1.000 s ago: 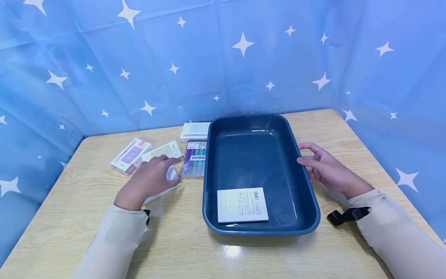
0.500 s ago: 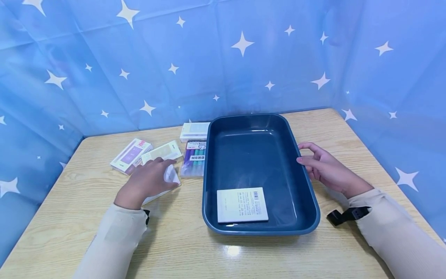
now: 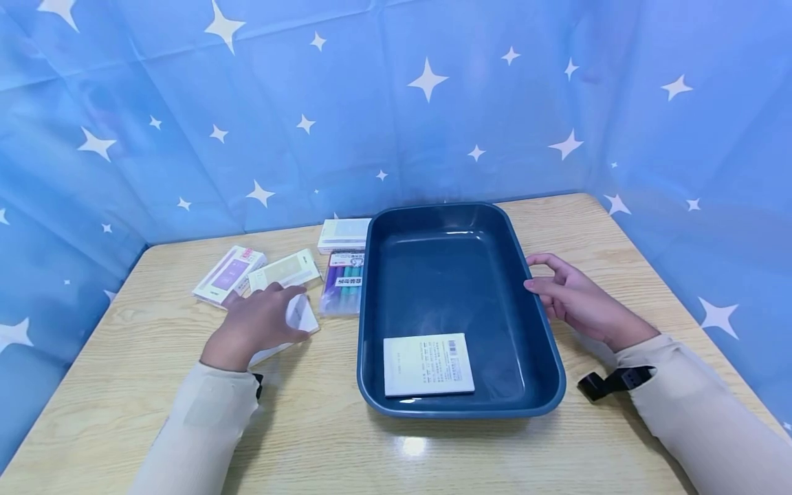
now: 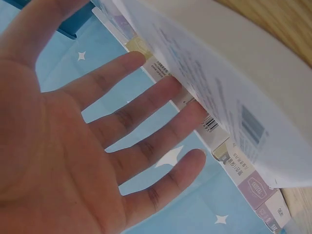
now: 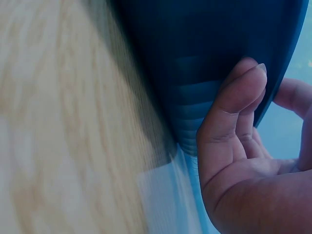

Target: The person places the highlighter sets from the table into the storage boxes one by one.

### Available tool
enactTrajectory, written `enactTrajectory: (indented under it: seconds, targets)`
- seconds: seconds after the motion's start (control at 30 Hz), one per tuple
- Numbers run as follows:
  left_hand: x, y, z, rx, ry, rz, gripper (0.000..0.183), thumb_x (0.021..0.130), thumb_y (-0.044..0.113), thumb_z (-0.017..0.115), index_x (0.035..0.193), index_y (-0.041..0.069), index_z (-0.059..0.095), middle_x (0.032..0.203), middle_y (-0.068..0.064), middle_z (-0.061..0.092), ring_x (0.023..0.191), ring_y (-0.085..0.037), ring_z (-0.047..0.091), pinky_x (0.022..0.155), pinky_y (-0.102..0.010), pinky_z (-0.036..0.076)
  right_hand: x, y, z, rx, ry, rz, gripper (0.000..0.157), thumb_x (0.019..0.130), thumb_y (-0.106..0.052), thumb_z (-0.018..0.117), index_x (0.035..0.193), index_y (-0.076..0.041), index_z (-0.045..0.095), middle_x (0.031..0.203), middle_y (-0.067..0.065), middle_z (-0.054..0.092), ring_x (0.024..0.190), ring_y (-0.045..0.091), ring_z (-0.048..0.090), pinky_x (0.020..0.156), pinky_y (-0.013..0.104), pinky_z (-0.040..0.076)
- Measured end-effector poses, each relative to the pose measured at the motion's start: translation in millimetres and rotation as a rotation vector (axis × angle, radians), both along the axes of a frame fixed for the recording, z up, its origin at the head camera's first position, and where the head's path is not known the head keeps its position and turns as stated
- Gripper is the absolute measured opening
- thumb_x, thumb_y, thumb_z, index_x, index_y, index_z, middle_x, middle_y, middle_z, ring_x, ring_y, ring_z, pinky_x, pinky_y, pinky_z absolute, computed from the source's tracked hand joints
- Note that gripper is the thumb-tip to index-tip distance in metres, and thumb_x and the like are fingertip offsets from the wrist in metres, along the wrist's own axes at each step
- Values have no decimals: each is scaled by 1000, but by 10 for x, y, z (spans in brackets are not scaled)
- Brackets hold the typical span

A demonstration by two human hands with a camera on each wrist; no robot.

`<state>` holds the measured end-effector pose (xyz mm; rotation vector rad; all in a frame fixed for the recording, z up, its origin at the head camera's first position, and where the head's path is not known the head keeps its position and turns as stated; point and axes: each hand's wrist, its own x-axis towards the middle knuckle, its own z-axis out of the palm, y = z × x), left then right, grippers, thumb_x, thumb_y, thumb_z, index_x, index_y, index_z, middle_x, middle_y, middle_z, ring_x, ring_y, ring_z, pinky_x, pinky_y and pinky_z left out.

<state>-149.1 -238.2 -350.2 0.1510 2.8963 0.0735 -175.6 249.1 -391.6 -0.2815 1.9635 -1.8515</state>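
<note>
Spread and not closed, the left hand (image 3: 256, 324) is nearer the white box (image 3: 302, 315), which lies beneath and just right of its palm, long axis partly hidden; well rightward, the right hand (image 3: 572, 295) grips the blue tray (image 3: 445, 289)

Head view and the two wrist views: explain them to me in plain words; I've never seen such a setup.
There is no machine here, just a person's two bare hands. The head picture comes from a camera worn on the head, looking forward and down; the other two come from a camera on each wrist. On the wooden table is a dark blue tray with a flat white packet inside. Left of it lie a pen pack, a white carton, a cream box and a purple-and-white box. The right hand grips the tray's right rim. The left hand reaches its fingers out at a white box; whether they touch is unclear.
</note>
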Motion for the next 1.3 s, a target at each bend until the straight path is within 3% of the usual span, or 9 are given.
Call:
enactTrajectory:
  seconds: [0.17, 0.4, 0.63, 0.83, 1.03, 1.3]
  targets:
    - [8, -13, 25, 1, -15, 6, 87, 71, 47, 87, 146, 21, 52, 132, -18, 60, 105, -33, 64, 94, -69, 32, -1, -5, 3, 12, 3, -7, 30, 105, -19, 51, 131, -22, 37, 63, -6, 57, 54, 12, 53, 57, 26, 47]
    - [24, -21, 38, 15, -54, 25, 90, 72, 43, 88, 149, 19, 48, 141, -21, 56, 121, -41, 59, 108, -76, 17, -3, -7, 3, -12, -4, 0, 30, 105, -18, 51, 131, -22, 37, 63, -6, 56, 55, 10, 54, 57, 25, 47]
    - [9, -42, 18, 37, -74, 7, 93, 71, 37, 88, 151, 16, 45, 143, -23, 54, 119, -39, 60, 98, -72, 37, -7, 2, 2, 7, 4, -4, 30, 105, -18, 51, 131, -22, 37, 62, -6, 55, 55, 12, 53, 58, 26, 48]
    - [-6, -49, 4, 34, -82, 5, 93, 72, 36, 88, 151, 16, 44, 142, -22, 55, 111, -33, 61, 90, -63, 46, -11, 4, -5, 14, 8, -2, 30, 105, -19, 51, 131, -22, 37, 62, -6, 57, 54, 13, 53, 57, 26, 47]
    - [-6, -50, -8, 39, -77, -5, 91, 72, 36, 88, 150, 15, 45, 140, -22, 56, 104, -30, 61, 85, -56, 50, -7, -1, 3, 39, 11, -14, 30, 105, -20, 52, 131, -23, 37, 62, -6, 56, 54, 13, 52, 57, 26, 47]
    - [-9, -42, -23, 43, -90, -3, 90, 74, 36, 87, 151, 14, 44, 140, -24, 55, 101, -31, 61, 85, -54, 51, -3, 3, -4, 51, 16, -19, 29, 105, -20, 51, 130, -23, 38, 62, -6, 53, 53, 13, 51, 56, 26, 46]
